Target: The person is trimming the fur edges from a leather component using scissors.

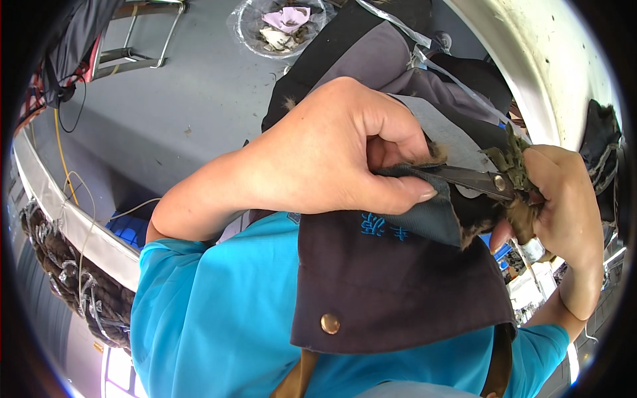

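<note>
My left hand (345, 146) pinches a fur piece (438, 211) between thumb and fingers. Dark grey-green fabric backs this piece, and brown fur shows along its edge. My right hand (564, 192) is closed around the handles of a pair of scissors (474, 178), which are wrapped in olive cloth strips (511, 159). The dark blades point left and reach the fur piece close to my left thumb. Their tips are hidden at the fabric. Both hands are held in front of the dark apron bib (398, 285), over my lap.
A bin lined with clear plastic (249, 33) holds scraps on the grey floor ahead. A metal-framed stool (159, 40) stands at the far left. White table edges (524, 60) curve around the right, and brown fur bundles (73, 285) lie at the left.
</note>
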The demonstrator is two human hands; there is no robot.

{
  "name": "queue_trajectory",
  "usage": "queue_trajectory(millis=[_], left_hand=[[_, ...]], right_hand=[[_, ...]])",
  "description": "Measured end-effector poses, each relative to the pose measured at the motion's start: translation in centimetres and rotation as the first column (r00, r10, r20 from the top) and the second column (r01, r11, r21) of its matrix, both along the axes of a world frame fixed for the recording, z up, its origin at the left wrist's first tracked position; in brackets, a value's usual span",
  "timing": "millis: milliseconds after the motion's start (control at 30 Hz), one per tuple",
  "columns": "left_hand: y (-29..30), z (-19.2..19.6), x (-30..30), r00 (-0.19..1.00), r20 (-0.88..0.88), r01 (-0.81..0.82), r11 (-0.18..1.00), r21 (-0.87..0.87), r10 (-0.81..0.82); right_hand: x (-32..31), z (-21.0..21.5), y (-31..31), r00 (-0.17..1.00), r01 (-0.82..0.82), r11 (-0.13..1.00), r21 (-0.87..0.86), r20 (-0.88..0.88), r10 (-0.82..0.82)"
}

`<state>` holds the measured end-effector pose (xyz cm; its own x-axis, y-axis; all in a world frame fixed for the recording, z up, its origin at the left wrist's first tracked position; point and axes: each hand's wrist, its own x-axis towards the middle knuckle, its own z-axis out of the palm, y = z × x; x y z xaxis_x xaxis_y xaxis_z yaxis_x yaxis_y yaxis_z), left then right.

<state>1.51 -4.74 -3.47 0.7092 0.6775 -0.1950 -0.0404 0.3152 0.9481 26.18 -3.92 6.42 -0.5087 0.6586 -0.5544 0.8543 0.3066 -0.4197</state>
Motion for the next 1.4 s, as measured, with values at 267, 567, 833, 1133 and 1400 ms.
queue_trajectory(millis=[267, 567, 833, 1133, 1400], left_hand=[[0.0, 0.0, 0.0, 1.0, -0.002, 0.014, 1.0, 0.004, -0.014], [-0.2, 0.0, -0.1, 1.0, 0.002, 0.027, 0.999, -0.023, -0.027], [-0.4, -0.4, 0.0, 0.998, 0.002, 0.057, 0.997, -0.049, -0.057], [-0.5, -0.3, 0.0, 0.998, -0.026, 0.053, 0.995, -0.083, -0.055], [-0.6, -0.2, -0.1, 0.996, -0.022, 0.079, 0.993, -0.086, -0.082]], right_hand=[[-0.2, 0.1, 0.2, 0.999, -0.039, 0.999, 0.028, -0.026, 0.04], [-1.2, 0.2, 0.3, 0.999, -0.034, 0.998, 0.046, -0.022, 0.035], [-1.5, 0.5, -0.1, 0.996, -0.053, 0.994, 0.094, 0.07, 0.047], [-1.5, 0.8, -0.4, 0.985, -0.118, 0.979, 0.165, 0.146, 0.094], [-1.2, 0.4, -0.5, 0.99, -0.117, 0.982, 0.149, 0.098, 0.103]])
